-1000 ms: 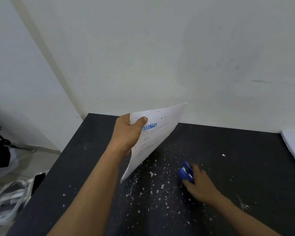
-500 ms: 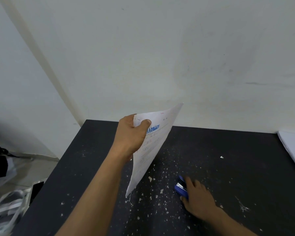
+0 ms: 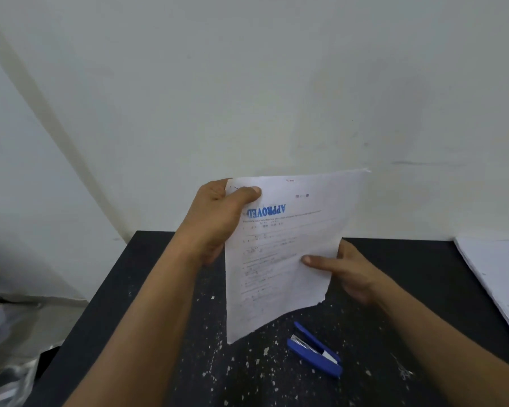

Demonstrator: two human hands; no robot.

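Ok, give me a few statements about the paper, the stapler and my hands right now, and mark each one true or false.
1. The left hand grips the paper at a top corner. True.
2. The blue stapler lies on the table, touched by neither hand. True.
3. The right hand holds the stapler. False: it pinches the paper's right edge, thumb in front.
4. The table is white. False: it is black, speckled with pale flecks.
5. The blue APPROVED stamp reads upside down in this view. True.
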